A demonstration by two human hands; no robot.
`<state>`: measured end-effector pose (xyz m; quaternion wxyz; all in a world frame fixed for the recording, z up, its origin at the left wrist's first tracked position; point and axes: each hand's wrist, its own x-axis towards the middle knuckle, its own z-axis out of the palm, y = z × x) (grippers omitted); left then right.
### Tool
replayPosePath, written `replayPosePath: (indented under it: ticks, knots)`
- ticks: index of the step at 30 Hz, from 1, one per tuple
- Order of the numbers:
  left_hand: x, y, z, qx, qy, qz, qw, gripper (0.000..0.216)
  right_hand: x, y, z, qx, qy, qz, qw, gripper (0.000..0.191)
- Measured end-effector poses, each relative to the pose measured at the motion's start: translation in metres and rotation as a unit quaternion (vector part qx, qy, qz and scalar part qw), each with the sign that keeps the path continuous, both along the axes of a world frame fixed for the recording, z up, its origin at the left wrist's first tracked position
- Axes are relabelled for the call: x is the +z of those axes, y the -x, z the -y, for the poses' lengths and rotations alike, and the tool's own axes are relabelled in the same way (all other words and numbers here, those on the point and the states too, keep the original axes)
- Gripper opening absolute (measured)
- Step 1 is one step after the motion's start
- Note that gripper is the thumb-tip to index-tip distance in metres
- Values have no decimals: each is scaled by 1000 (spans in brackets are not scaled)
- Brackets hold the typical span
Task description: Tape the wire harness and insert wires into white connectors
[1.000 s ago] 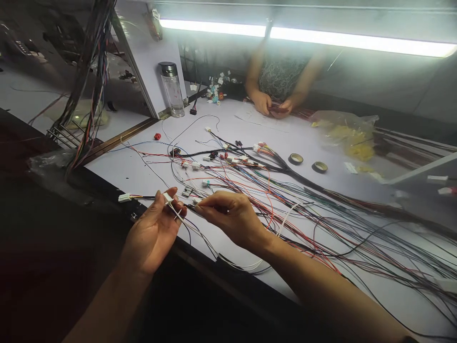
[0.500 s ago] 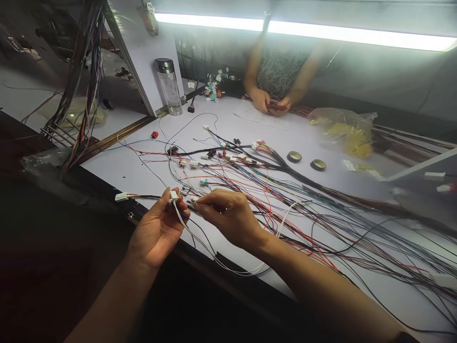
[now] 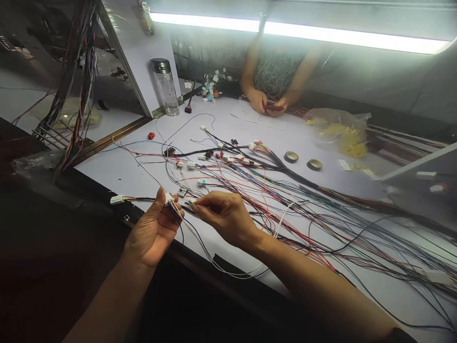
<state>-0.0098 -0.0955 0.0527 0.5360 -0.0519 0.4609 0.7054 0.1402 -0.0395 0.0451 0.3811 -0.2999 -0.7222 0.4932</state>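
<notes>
My left hand (image 3: pixel 153 233) is closed on a white plastic connector (image 3: pixel 168 199), pinched between thumb and fingers. White and dark blue wires run out of the connector and loop down past the table's front edge. To its right, my right hand (image 3: pixel 228 214) pinches a thin wire end (image 3: pixel 188 203) whose small tip points toward the connector, a short gap apart. The fingertips partly hide that wire. Left of my left hand, another white connector (image 3: pixel 117 199) on a black-sleeved cable sticks out near the edge.
Bundled wires (image 3: pixel 285 209) with several connectors spread across the white table. Two tape rolls (image 3: pixel 314 165), a red connector (image 3: pixel 151 136), a glass bottle (image 3: pixel 166 90) and a bag of yellow parts (image 3: pixel 342 136) lie around. Opposite, another person's hands (image 3: pixel 267 105) hold something dark red.
My left hand has turned the white connector, so the dark blue wires entering it now show. My right hand keeps its pinch near the same place. The whole view has shifted slightly.
</notes>
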Motion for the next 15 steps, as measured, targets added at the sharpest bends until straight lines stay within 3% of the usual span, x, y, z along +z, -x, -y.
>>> replayPosePath:
  ticks: [4, 7, 9, 12, 15]
  knots:
    - [-12, 10, -1, -5, -17, 1, 1000, 17, -4, 4, 4, 2, 5, -22, 1000, 9]
    - [-35, 23, -8, -61, -40, 3, 997, 13, -7, -3, -2, 10, 9, -9, 1000, 9]
    - [-50, 30, -14, -76, -54, -6, 996, 23, -9, -17, -13, 8, 17, 12, 1000, 9]
    - [-67, 36, -21, -75, -51, -43, 995, 37, -12, -46, -34, -34, 77, 0, 996, 13]
    - [-71, 39, -25, -67, -28, -61, 995, 39, -23, -67, -52, -78, 141, -30, 986, 20]
